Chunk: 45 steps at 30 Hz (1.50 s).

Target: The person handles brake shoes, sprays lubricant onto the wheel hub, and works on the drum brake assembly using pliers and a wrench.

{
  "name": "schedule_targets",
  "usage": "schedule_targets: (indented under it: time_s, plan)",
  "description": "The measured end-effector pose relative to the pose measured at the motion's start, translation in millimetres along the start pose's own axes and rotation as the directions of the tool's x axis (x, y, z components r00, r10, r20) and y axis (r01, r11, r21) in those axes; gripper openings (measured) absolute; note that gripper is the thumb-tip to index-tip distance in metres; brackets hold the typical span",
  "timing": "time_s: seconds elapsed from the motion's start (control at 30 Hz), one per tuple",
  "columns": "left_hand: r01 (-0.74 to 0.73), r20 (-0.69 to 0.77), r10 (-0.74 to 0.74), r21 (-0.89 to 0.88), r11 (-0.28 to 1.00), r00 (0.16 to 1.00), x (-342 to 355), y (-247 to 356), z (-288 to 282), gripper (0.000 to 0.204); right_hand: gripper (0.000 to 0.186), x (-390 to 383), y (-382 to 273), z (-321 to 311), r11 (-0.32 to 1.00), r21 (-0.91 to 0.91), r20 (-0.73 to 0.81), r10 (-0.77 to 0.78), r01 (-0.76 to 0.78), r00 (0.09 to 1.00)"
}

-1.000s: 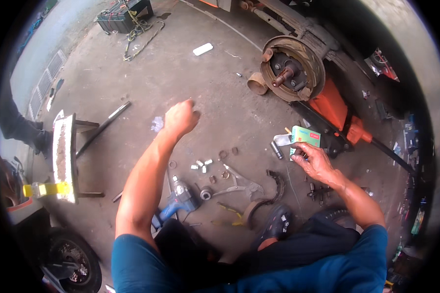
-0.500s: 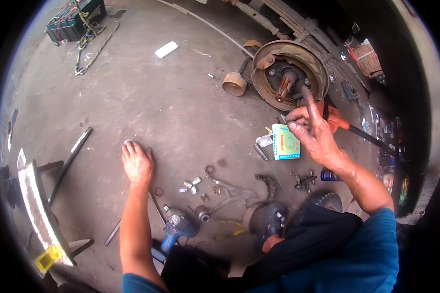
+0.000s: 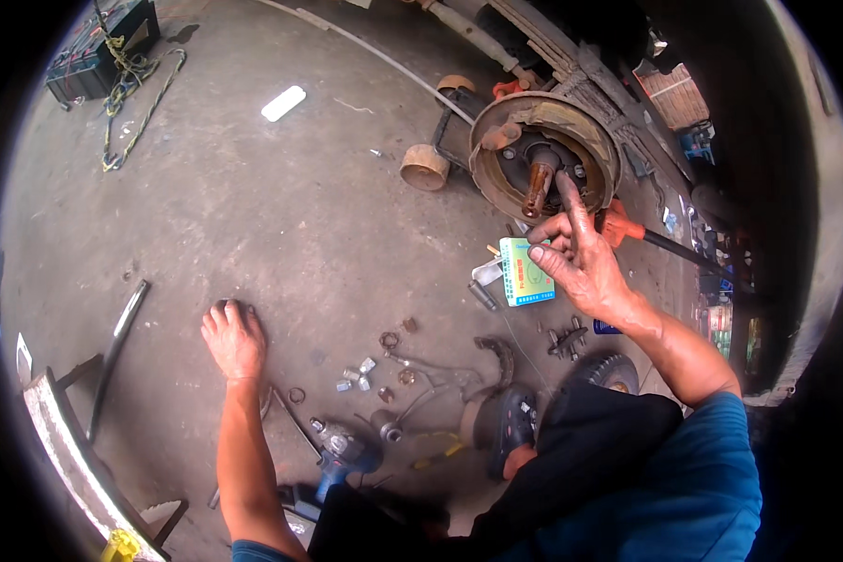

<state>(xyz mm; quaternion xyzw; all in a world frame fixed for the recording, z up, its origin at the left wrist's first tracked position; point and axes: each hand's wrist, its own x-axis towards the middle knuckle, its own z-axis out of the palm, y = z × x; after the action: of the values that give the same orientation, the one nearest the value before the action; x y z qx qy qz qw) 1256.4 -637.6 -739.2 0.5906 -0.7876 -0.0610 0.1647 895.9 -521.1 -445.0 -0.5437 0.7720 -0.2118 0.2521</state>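
My right hand [image 3: 581,267] hovers by a rusty wheel brake assembly [image 3: 482,178]. Its index finger stretches toward the brown greasy axle spindle [image 3: 539,184] in the middle; the other fingers bend loosely, and nothing shows in them. Whether the fingertip touches the metal I cannot tell. Just below the hand stands a green and yellow box [image 3: 525,278], partly covered by the thumb side. Well to the left, my left hand [image 3: 234,342] rests palm down on the concrete, fingers slightly bent and apart, holding nothing. A loose metal ring [image 3: 296,395] lies near its wrist.
Between my arms lie a blue power tool [image 3: 345,459], several nuts [image 3: 358,375], a curved brake shoe [image 3: 496,359] and a socket [image 3: 385,424]. An orange jack [image 3: 618,225] stands beneath the axle. A metal bar [image 3: 120,356] and a dark toolbox [image 3: 94,61] are leftward.
The view has shifted, so most floor items sit further left. My left fingers look more bent on the floor. My right index fingertip appears closer to the spindle.
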Motion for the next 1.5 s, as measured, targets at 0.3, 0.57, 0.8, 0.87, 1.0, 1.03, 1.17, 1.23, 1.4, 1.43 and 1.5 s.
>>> schedule_targets:
  time_s: [0.3, 0.57, 0.8, 0.87, 1.0, 1.03, 1.17, 1.23, 1.4, 1.43, 1.5]
  plan:
    - [0.013, -0.003, -0.013, -0.061, 0.998, 1.0, -1, -3, 2, 0.03, 0.088, 2, -15, -7, 0.982, -0.186, 0.067, 0.055, -0.042, 0.996]
    - [0.012, 0.037, -0.009, -0.076, 0.997, 0.999, 0, -5, 3, 0.033, 0.08, -1, -14, -22, 0.919, -0.336, 0.142, -0.167, 0.206, 0.976]
    - [0.009, 0.027, -0.008, -0.051, 0.999, 1.0, 2, -3, 2, 0.032, 0.076, 3, -24, -8, 0.973, -0.225, 0.025, 0.059, -0.052, 0.998]
    - [0.008, 0.026, -0.006, -0.052, 0.999, 1.0, 2, -2, 1, 0.031, 0.076, -1, -19, -9, 0.946, -0.318, 0.051, -0.044, 0.058, 0.998]
    - [0.014, 0.04, -0.012, -0.048, 0.999, 0.999, -2, -4, -4, 0.03, 0.076, -5, -10, -19, 0.766, -0.434, 0.167, -0.449, 0.474, 0.878]
    - [0.012, 0.047, -0.011, -0.041, 0.999, 0.999, -3, -5, -2, 0.029, 0.076, -7, -11, -17, 0.769, -0.427, 0.166, -0.45, 0.476, 0.877]
    - [-0.024, 0.027, 0.024, -0.019, 1.0, 0.999, -7, -4, 8, 0.03, 0.058, 2, -7, -2, 0.945, -0.198, 0.036, -0.258, 0.26, 0.966]
    - [-0.021, -0.023, 0.021, 0.026, 0.999, 1.0, -4, -2, 16, 0.029, 0.044, -1, 6, -6, 0.704, -0.302, 0.301, -0.57, 0.643, 0.765]
    - [-0.054, -0.027, 0.055, 0.056, 0.997, 0.998, 5, -6, 11, 0.03, 0.027, -36, 30, 5, 0.759, -0.287, 0.401, -0.459, 0.584, 0.793]
    - [-0.043, -0.005, 0.043, 0.08, 0.996, 0.999, 3, -7, 14, 0.031, 0.025, -44, 44, 5, 0.8, -0.347, 0.432, -0.327, 0.49, 0.84]
    - [-0.046, 0.038, 0.043, 0.092, 0.995, 0.998, 3, -12, 12, 0.031, 0.023, -62, 70, 5, 0.829, -0.407, 0.447, -0.185, 0.383, 0.875]
